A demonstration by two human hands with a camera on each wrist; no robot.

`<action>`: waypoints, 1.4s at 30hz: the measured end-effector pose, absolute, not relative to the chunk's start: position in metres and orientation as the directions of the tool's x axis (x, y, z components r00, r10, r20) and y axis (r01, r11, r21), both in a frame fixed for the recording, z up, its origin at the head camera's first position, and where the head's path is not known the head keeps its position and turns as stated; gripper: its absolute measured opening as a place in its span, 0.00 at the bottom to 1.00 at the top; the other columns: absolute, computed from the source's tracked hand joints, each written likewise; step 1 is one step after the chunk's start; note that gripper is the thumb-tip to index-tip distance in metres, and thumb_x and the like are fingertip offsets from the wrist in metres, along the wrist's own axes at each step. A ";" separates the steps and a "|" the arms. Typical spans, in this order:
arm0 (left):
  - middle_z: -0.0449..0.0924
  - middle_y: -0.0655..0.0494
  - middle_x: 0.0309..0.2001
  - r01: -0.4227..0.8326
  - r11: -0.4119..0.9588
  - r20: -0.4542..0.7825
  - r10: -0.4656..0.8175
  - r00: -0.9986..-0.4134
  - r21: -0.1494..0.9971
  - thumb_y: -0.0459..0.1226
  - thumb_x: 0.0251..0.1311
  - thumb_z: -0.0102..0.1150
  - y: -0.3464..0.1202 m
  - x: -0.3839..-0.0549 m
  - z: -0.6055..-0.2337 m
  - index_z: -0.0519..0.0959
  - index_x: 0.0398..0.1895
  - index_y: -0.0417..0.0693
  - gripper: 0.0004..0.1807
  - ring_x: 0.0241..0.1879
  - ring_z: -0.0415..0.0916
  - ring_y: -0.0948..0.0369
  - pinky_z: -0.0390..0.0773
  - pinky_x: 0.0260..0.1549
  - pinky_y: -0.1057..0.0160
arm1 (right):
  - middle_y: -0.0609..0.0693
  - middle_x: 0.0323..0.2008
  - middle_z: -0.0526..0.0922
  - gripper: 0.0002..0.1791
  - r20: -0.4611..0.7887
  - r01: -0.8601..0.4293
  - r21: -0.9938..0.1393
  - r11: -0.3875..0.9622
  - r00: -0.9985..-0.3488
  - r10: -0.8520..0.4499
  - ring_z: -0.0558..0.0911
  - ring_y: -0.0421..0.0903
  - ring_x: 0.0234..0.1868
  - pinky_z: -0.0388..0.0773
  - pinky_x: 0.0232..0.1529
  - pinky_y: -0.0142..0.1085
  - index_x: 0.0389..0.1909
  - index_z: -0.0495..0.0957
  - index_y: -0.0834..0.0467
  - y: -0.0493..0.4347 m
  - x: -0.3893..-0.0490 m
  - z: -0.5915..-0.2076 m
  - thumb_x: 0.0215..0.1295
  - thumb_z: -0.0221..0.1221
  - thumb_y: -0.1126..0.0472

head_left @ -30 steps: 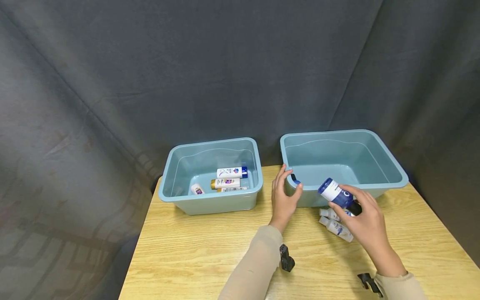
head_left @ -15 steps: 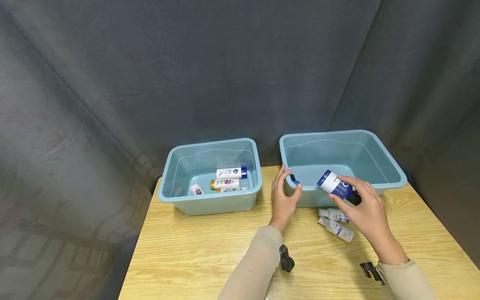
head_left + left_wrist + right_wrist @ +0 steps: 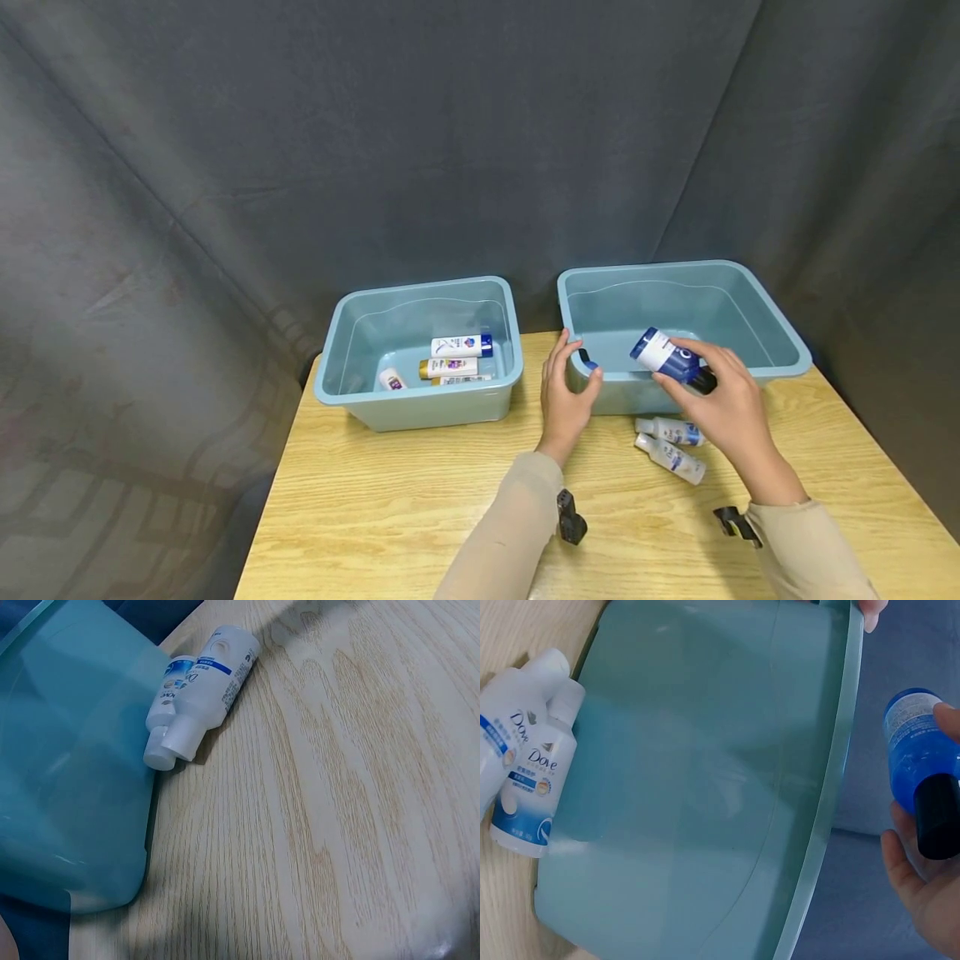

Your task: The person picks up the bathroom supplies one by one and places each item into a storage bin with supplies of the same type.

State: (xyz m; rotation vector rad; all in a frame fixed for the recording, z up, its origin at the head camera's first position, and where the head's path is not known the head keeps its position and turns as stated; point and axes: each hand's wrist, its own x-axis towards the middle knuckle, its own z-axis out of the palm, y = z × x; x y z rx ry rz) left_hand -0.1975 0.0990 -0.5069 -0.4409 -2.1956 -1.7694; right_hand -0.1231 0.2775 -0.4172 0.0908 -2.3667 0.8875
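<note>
HEAD: right hand (image 3: 731, 404) grips blue black-capped bottle (image 3: 666, 353), tilted above near rim of right-side blue-green bin (image 3: 780, 370); left hand (image 3: 566, 404) at that bin's corner, can't tell whether grasping | LEFT WRIST: two white Dove bottles (image 3: 214, 686) touching, lying on wood-grain table (image 3: 337, 802) beside bin | RIGHT WRIST: thumb and fingers around blue bottle

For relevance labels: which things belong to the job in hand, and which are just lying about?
Likely the job:
blue bottle in the right hand
right bin, left hand at its corner

Seemingly lying about:
two white bottles on the table
left bin and its bottles
</note>
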 end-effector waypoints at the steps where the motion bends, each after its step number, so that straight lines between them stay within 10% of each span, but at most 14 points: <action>1: 0.56 0.68 0.75 0.410 0.198 0.407 0.057 -0.912 0.890 0.42 0.65 0.62 0.099 -0.197 -0.507 0.71 0.65 0.62 0.25 0.72 0.55 0.63 0.62 0.66 0.48 | 0.63 0.52 0.80 0.34 0.555 -0.259 -0.581 0.771 -0.820 0.143 0.76 0.57 0.47 0.64 0.39 0.25 0.57 0.80 0.57 0.277 -0.124 -0.417 0.43 0.77 0.70; 26: 0.57 0.64 0.75 0.432 0.182 0.427 0.067 -0.902 0.884 0.42 0.66 0.60 0.099 -0.199 -0.510 0.71 0.65 0.62 0.24 0.73 0.54 0.61 0.62 0.66 0.47 | 0.67 0.54 0.77 0.31 0.457 -0.224 -0.578 0.785 -0.885 0.084 0.75 0.65 0.49 0.77 0.40 0.62 0.59 0.77 0.60 0.288 -0.152 -0.398 0.52 0.74 0.64; 42: 0.57 0.65 0.75 0.430 0.202 0.425 0.072 -0.902 0.880 0.42 0.66 0.61 0.098 -0.200 -0.510 0.71 0.65 0.61 0.24 0.73 0.54 0.62 0.61 0.67 0.48 | 0.68 0.55 0.75 0.29 0.367 -0.218 -0.600 0.770 -0.930 0.023 0.75 0.66 0.50 0.78 0.41 0.62 0.60 0.75 0.60 0.295 -0.171 -0.422 0.57 0.71 0.61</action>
